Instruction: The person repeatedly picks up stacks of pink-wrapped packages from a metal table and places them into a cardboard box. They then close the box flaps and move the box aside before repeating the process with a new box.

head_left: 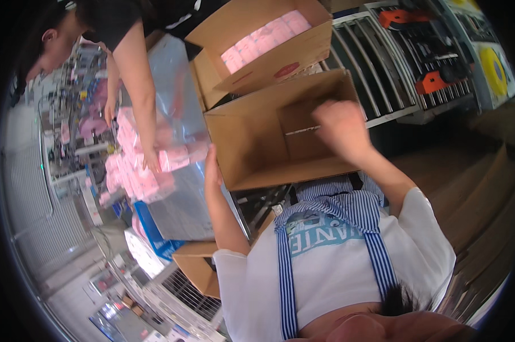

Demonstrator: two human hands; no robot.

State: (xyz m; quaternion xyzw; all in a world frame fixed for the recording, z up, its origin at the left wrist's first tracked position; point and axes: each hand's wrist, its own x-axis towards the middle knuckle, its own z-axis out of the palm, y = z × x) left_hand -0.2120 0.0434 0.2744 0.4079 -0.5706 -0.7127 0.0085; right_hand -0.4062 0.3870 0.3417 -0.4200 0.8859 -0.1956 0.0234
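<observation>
An open cardboard box (246, 139) stands in front of me, and no goods show inside it. At its left edge, my left hand (212, 168) grips the side wall, its fingers running up along the outside. Over the right part of the same box hovers my right hand (344, 130), slightly blurred, with its fingers curled in. Whatever lies inside that fist, if anything, is hidden. Just beyond stands a second cardboard box (300, 60), holding a row of pink packs (266, 39).
On the left, a co-worker's hand (151, 159) touches a pile of pink packs (133, 174) on a metal table (186, 214). A roller conveyor (371, 65) with orange-ended parts (431, 82) runs at the far right. Another cardboard box (197, 265) sits by my left elbow.
</observation>
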